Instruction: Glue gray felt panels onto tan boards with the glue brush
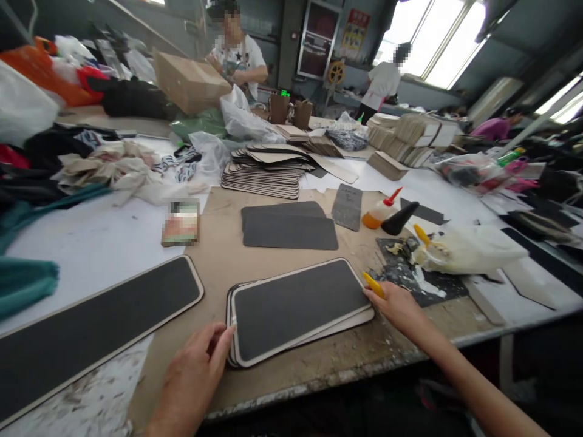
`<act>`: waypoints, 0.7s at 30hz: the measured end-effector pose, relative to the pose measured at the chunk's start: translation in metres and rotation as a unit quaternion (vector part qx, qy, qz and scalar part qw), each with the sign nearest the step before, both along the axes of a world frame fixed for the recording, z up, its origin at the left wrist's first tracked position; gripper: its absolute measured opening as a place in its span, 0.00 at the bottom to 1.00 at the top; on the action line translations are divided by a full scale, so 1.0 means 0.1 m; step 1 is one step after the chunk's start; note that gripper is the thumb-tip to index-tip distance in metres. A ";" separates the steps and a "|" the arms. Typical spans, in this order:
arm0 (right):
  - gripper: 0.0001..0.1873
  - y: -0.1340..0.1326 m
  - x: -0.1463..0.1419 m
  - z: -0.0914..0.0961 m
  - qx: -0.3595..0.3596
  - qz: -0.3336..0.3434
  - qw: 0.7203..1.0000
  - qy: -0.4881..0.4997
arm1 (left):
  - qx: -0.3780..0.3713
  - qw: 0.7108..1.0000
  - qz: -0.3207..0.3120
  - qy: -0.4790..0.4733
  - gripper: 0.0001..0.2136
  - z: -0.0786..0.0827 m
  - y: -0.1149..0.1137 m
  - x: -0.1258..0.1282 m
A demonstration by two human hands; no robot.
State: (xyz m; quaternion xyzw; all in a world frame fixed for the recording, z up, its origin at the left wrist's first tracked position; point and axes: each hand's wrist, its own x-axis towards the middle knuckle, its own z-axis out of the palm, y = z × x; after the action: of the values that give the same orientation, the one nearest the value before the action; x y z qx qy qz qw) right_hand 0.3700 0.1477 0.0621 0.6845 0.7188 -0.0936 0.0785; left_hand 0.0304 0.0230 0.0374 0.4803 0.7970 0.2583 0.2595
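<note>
A rounded rectangular dark grey panel with a pale border [300,309] lies in front of me on a small stack of similar pieces. My left hand [195,370] is closed at the panel's left edge, thumb and fingers gripping its rim. At the right end, my right hand [392,303] closes around a yellow tool [374,284], its working end hidden; the fingertips touch the panel's right edge. Beyond the stack lie two overlapping plain dark grey sheets [291,232]. A longer bordered dark panel [104,328] stretches to the left.
To the right, a glue-smeared black board [432,291] bears a plastic-wrapped container [473,249] with a yellow handle sticking out. A red-tipped squeeze bottle [380,212] stands behind. Stacked panels [264,173] and fabric [118,170] fill the back. Two people work beyond the table.
</note>
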 end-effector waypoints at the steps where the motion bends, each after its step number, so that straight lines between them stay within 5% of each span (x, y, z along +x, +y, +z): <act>1: 0.20 -0.01 -0.01 0.01 -0.001 -0.005 1.000 0.001 | 0.008 1.000 -0.004 -0.011 0.16 -0.02 -0.02 -0.01; 10: 0.16 0.00 -0.11 0.09 -0.024 -0.027 0.996 0.082 | 0.060 0.998 -0.021 -0.022 0.20 -0.04 -0.05 -0.01; 21: 0.19 0.02 -0.03 -0.15 0.011 -0.007 1.000 -0.026 | 0.054 0.995 -0.022 -0.082 0.20 -0.02 -0.02 -0.05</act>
State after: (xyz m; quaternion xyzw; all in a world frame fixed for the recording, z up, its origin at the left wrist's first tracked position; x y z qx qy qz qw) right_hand 0.3675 0.1493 0.0474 0.6921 0.7129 -0.0690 0.0890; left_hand 0.0254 0.0210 0.0355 0.4883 0.7473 0.3336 0.3031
